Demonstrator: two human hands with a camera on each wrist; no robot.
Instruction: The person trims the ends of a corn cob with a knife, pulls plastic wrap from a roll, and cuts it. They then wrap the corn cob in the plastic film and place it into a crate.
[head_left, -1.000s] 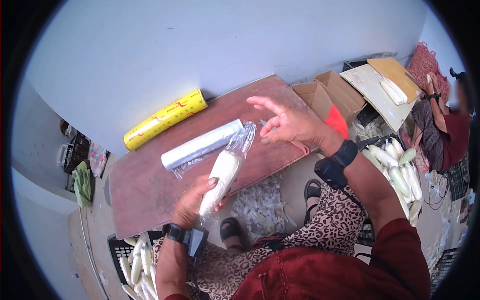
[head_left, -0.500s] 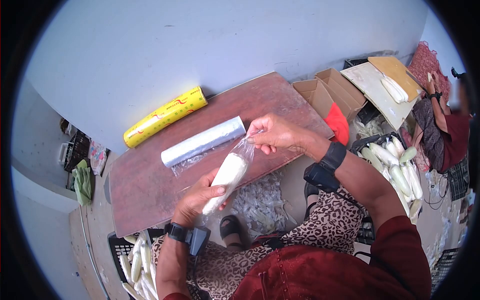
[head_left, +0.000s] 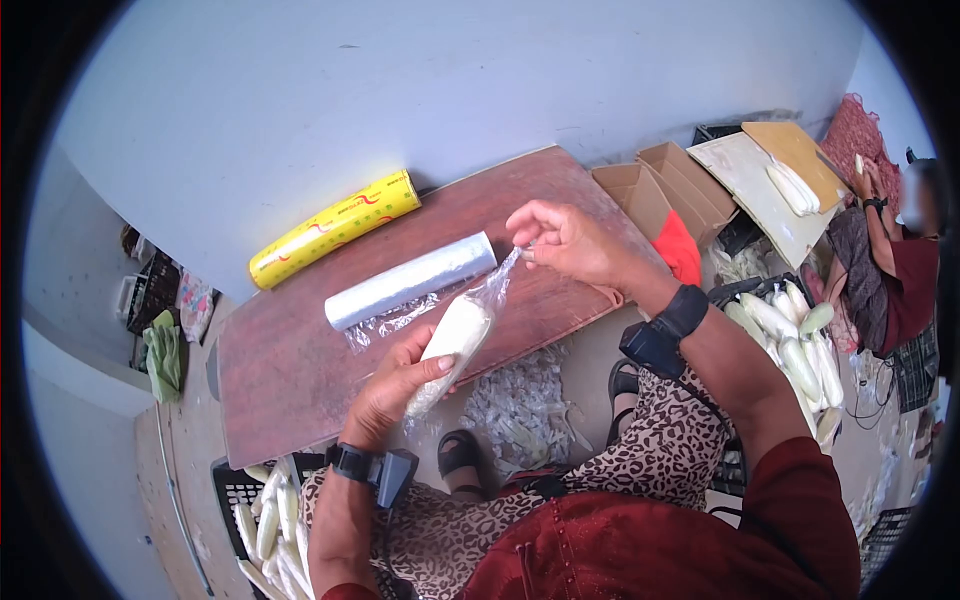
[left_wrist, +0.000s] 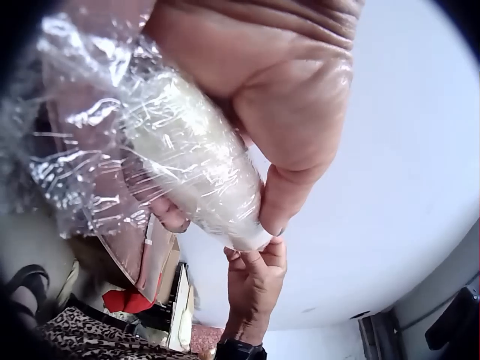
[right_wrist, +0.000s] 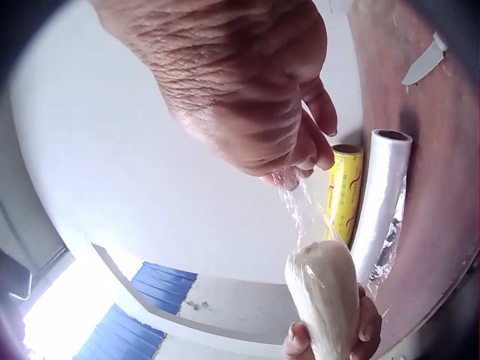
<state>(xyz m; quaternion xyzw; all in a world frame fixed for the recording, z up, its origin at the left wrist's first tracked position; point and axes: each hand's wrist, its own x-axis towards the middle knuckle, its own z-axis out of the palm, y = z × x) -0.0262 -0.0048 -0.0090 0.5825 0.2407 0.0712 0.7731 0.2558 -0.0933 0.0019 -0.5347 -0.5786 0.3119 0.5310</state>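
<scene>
My left hand (head_left: 390, 385) grips a pale ear of corn (head_left: 452, 350), thumb along one side and fingers curled beneath. Clear cling film (left_wrist: 187, 142) covers the ear and bunches loosely past its lower end in the left wrist view. At the ear's upper end, my right hand (head_left: 570, 245) pinches the gathered film (right_wrist: 298, 214), drawn into a narrow tail. Behind the ear lies a roll of clear film (head_left: 410, 280) on the reddish-brown table (head_left: 270, 390), its loose edge crumpled along the near side.
A yellow printed roll (head_left: 335, 228) lies by the wall. A knife (right_wrist: 426, 61) rests on the table. Crates of corn (head_left: 795, 345) stand at both sides. Cardboard boxes (head_left: 680, 185) and a red cloth (head_left: 678, 248) are to the right, near another person (head_left: 905, 270).
My right hand came in from open fingers beside the film, took hold of its upper end, and now holds it drawn slightly up and away. The left hand keeps its grip on the corn.
</scene>
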